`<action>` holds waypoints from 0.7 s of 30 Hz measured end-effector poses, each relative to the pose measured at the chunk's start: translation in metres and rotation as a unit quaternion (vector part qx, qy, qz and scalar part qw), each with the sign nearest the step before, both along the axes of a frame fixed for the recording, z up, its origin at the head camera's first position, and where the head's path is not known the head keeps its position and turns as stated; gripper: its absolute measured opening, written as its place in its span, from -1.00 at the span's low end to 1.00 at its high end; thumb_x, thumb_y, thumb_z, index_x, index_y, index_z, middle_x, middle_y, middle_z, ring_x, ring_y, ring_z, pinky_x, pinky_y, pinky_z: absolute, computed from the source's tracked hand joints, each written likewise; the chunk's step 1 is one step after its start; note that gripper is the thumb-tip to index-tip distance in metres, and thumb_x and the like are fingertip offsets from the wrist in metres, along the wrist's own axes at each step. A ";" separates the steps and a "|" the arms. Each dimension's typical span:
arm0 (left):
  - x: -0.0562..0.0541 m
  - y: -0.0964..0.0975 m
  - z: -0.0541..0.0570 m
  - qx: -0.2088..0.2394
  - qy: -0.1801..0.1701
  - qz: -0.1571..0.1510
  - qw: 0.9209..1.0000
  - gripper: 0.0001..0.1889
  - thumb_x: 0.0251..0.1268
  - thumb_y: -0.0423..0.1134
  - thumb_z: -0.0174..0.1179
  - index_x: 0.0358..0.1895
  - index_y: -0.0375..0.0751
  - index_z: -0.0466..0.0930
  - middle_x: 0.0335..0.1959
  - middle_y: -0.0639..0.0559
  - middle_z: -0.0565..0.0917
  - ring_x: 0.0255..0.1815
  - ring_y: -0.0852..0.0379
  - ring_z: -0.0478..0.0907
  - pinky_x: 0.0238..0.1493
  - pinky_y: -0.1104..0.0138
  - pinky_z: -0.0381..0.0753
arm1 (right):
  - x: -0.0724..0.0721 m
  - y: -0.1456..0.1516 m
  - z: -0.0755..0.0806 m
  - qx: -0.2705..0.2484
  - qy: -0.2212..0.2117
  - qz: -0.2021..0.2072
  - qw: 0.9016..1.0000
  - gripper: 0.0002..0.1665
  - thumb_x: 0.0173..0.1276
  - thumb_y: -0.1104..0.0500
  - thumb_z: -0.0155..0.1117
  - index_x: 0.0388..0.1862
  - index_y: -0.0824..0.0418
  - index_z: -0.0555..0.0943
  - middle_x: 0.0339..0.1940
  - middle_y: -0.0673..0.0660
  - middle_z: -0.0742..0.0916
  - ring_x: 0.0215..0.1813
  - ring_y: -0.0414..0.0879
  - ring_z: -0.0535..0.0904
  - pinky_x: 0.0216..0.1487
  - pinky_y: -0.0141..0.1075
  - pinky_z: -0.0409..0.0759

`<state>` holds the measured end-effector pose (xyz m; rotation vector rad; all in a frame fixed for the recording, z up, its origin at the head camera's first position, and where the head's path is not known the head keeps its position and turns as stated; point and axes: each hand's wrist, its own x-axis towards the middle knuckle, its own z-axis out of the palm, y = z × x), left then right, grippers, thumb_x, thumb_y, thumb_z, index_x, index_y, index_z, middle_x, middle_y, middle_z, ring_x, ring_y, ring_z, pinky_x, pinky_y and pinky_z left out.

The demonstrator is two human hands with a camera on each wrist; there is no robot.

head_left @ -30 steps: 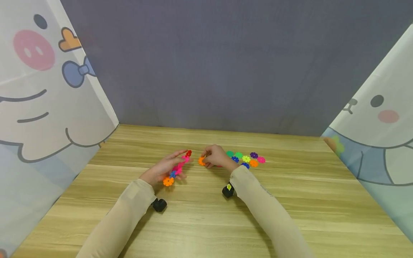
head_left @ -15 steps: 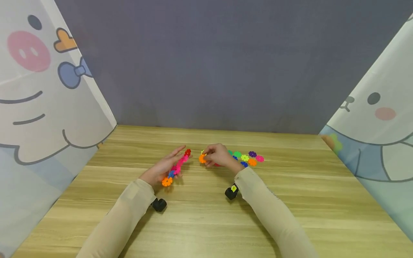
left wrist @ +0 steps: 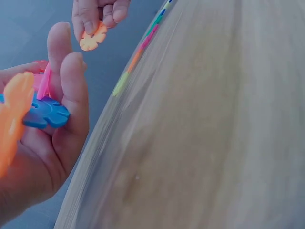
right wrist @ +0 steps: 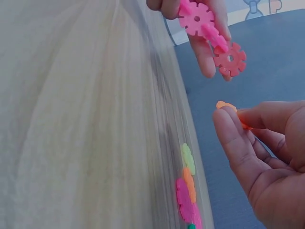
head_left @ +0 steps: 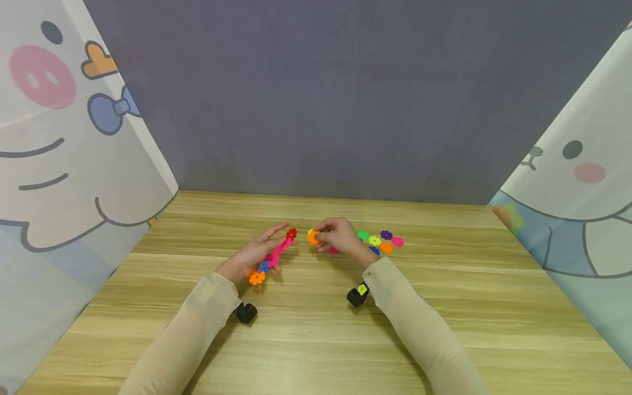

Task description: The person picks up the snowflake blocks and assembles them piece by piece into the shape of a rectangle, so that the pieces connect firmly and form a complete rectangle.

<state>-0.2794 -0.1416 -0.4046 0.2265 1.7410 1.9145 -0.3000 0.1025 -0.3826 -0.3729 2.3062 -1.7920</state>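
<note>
My left hand (head_left: 254,253) holds a chain of interlocking flower-shaped plastic discs (head_left: 275,259) between thumb and fingers. An orange disc (head_left: 257,278) is at the chain's wrist end, followed by a blue disc (left wrist: 47,113), pink ones, and a red disc (right wrist: 230,58) at the far tip. To its right, my right hand (head_left: 340,237) pinches a single orange disc (right wrist: 226,105) by thumb and fingertips, partly hidden by them. A gap separates this orange disc from the red one, and both are above the table.
Loose discs lie on the wooden table (head_left: 306,340) beside and behind the right hand, among them a purple disc (head_left: 387,235), a pink disc (head_left: 397,241) and a green disc (head_left: 363,235). A grey partition (head_left: 336,109) stands along the back; printed cloth flanks both sides.
My right hand has raised the orange disc a little and shifted slightly right, so a yellow disc shows behind it. My left hand keeps hold of the chain, its red end tilting slightly.
</note>
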 end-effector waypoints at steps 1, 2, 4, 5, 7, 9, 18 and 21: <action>0.000 0.000 0.000 0.003 0.002 -0.002 1.000 -0.39 0.66 -0.12 -0.14 0.63 0.16 -0.11 0.43 -0.18 0.38 -0.71 0.11 0.56 -0.58 0.37 0.62 | 0.000 0.000 0.000 -0.007 0.000 -0.001 1.000 -0.79 0.35 0.48 0.25 -0.06 0.54 0.63 -0.37 0.30 0.72 -0.52 -0.05 0.71 -0.30 -0.06 0.73; 0.000 0.001 0.000 0.004 0.002 -0.004 1.000 -0.39 0.66 -0.13 -0.14 0.63 0.15 -0.11 0.44 -0.19 0.38 -0.71 0.11 0.57 -0.57 0.37 0.63 | 0.000 0.000 0.001 -0.014 -0.002 -0.002 1.000 -0.79 0.35 0.48 0.25 -0.06 0.54 0.63 -0.36 0.30 0.73 -0.51 -0.06 0.71 -0.29 -0.05 0.73; 0.000 0.001 -0.001 0.007 0.001 -0.007 1.000 -0.39 0.66 -0.14 -0.13 0.63 0.13 -0.11 0.45 -0.20 0.36 -0.69 0.09 0.59 -0.56 0.35 0.65 | 0.001 0.001 0.001 -0.025 -0.005 -0.002 1.000 -0.79 0.36 0.47 0.25 -0.05 0.55 0.63 -0.34 0.30 0.74 -0.50 -0.05 0.72 -0.27 -0.03 0.73; 0.000 0.002 -0.001 0.007 0.000 -0.009 1.000 -0.39 0.65 -0.14 -0.12 0.63 0.11 -0.10 0.45 -0.20 0.35 -0.67 0.08 0.61 -0.55 0.34 0.66 | 0.001 0.001 0.002 -0.030 -0.008 -0.002 1.000 -0.78 0.36 0.46 0.25 -0.05 0.55 0.63 -0.32 0.31 0.74 -0.48 -0.04 0.72 -0.26 -0.02 0.72; 0.000 0.002 -0.002 0.005 -0.001 -0.014 1.000 -0.39 0.65 -0.14 -0.11 0.62 0.09 -0.08 0.45 -0.20 0.35 -0.62 0.05 0.65 -0.53 0.31 0.68 | 0.003 0.000 0.003 -0.040 -0.012 -0.002 0.999 -0.78 0.37 0.45 0.25 -0.04 0.54 0.63 -0.30 0.31 0.74 -0.45 -0.01 0.73 -0.22 -0.01 0.72; 0.000 0.003 -0.002 0.002 -0.001 -0.020 1.000 -0.40 0.65 -0.13 -0.10 0.62 0.07 -0.05 0.45 -0.20 0.35 -0.54 0.00 0.69 -0.51 0.30 0.69 | 0.003 0.000 0.004 -0.052 -0.015 -0.003 0.999 -0.78 0.37 0.46 0.24 -0.04 0.55 0.63 -0.28 0.31 0.74 -0.42 0.03 0.74 -0.19 0.01 0.71; 0.002 0.005 0.000 -0.008 0.003 -0.032 0.999 -0.42 0.63 -0.13 -0.06 0.60 0.03 0.02 0.43 -0.30 0.34 -0.23 -0.07 0.74 -0.48 0.25 0.71 | 0.004 -0.001 0.008 -0.064 -0.008 -0.008 0.998 -0.79 0.37 0.48 0.24 -0.05 0.57 0.61 -0.27 0.30 0.73 -0.41 0.02 0.74 -0.13 0.08 0.68; 0.003 0.006 0.001 0.001 0.000 -0.043 0.999 -0.41 0.63 -0.15 -0.07 0.60 0.00 0.01 0.44 -0.27 0.35 -0.22 -0.04 0.73 -0.48 0.26 0.71 | 0.003 -0.002 0.007 -0.063 -0.006 -0.009 0.998 -0.79 0.37 0.48 0.23 -0.05 0.57 0.61 -0.26 0.30 0.73 -0.43 -0.02 0.73 -0.14 0.07 0.68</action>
